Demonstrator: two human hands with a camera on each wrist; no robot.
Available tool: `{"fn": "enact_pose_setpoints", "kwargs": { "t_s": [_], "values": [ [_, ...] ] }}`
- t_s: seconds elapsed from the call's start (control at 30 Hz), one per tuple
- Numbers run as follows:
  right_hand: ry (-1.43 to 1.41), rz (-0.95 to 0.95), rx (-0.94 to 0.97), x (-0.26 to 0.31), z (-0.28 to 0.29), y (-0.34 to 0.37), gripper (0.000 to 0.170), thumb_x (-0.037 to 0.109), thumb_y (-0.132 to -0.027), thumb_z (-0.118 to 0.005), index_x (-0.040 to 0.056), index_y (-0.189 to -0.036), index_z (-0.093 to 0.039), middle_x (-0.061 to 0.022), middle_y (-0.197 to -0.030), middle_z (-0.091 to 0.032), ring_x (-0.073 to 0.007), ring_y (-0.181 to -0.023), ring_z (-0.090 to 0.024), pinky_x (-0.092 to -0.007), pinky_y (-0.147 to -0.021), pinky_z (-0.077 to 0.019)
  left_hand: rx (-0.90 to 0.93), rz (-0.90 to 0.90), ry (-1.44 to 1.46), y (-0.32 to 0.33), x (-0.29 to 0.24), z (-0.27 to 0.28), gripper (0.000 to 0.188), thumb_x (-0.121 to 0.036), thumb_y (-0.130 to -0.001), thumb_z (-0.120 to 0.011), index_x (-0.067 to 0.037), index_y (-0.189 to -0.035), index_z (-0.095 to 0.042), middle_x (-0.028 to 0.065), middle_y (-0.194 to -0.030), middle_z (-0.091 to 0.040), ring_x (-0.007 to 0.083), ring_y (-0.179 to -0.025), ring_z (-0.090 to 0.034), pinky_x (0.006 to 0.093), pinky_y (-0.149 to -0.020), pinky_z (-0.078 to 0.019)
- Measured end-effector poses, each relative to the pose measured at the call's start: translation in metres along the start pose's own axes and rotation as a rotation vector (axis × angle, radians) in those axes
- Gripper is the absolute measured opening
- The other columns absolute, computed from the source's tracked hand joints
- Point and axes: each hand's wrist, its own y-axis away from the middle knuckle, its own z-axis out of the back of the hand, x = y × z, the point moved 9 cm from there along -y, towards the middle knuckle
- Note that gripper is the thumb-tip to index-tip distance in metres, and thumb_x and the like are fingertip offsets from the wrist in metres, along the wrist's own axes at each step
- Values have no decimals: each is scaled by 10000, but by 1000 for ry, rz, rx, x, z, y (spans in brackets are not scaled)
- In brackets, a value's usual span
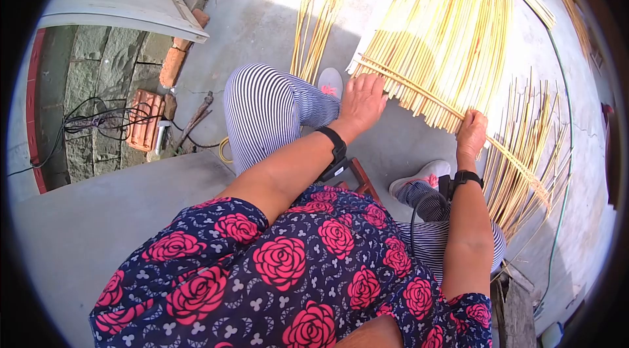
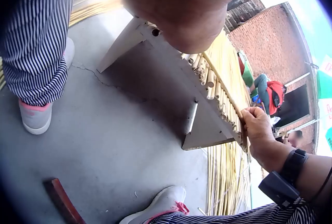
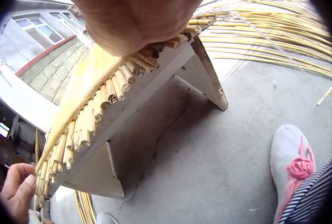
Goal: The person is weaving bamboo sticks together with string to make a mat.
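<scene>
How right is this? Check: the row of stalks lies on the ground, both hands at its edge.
Not on the ground: the right wrist view shows the row of stalks raised on a stand. The left hand and right hand are at its edge.

Bold pink-red roses, their petals lined in dark navy, and small pale-grey motifs pattern a navy top (image 1: 282,269), worn with trousers (image 1: 259,112) in narrow dark-and-white stripes. Pink laces (image 3: 301,169) brighten light-grey shoes (image 3: 285,149); the wrist straps (image 1: 337,143) are black. Golden-yellow stalks (image 1: 452,27), tan and brown at their cut ends, show against an off-white stand (image 3: 205,71) and grey concrete (image 2: 124,151). Nearby are orange-red bricks (image 1: 172,68), a green hose (image 1: 569,112), grey-green stone blocks (image 1: 118,50) and, in the background, a bright red garment (image 2: 275,95) with black on it.
</scene>
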Motion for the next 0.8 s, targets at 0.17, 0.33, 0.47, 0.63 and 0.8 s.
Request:
{"fn": "enact_pose_setpoints", "kwargs": {
  "t_s": [0.17,0.33,0.47,0.63,0.8],
  "values": [
    [15,-4,5,1,2,0,209,304,-922,-503,107,-926,-572,-122,-973,-568,-320,-870,-580,-431,-742,-486,-52,-240,-156,11,-16,-22,546,-263,-834,-609,16,-1274,-442,154,-1305,-446,283,-1245,-378,401,-1005,-300],
    [39,5,4,2,1,0,203,298,-920,-505,107,-926,-573,-121,-964,-570,-321,-868,-581,-432,-736,-485,23,-229,-156,7,-17,-22,554,-278,-855,-581,35,-1285,-427,186,-1328,-424,300,-1274,-351,426,-1057,-270],
    [19,-5,-6,-2,1,-1,200,294,-920,-506,106,-930,-575,-120,-956,-573,-319,-868,-580,-431,-731,-484,31,-137,53,6,-10,-30,572,-288,-876,-562,-9,-1338,-373,226,-1353,-362,355,-1304,-304,450,-1091,-241],
    [33,2,-1,3,2,-1,206,295,-921,-503,104,-930,-579,-123,-960,-576,-320,-863,-582,-429,-731,-484,96,-182,-53,7,-22,-29,556,-301,-882,-558,-117,-1369,-362,236,-1377,-290,413,-1315,-252,497,-1076,-248],
    [32,-3,11,2,3,0,203,292,-920,-508,101,-928,-579,-123,-967,-580,-318,-871,-582,-432,-733,-485,89,-165,-96,6,-24,-29,544,-298,-870,-572,-128,-1354,-392,198,-1373,-307,379,-1299,-272,491,-1064,-242]
  ]
}}
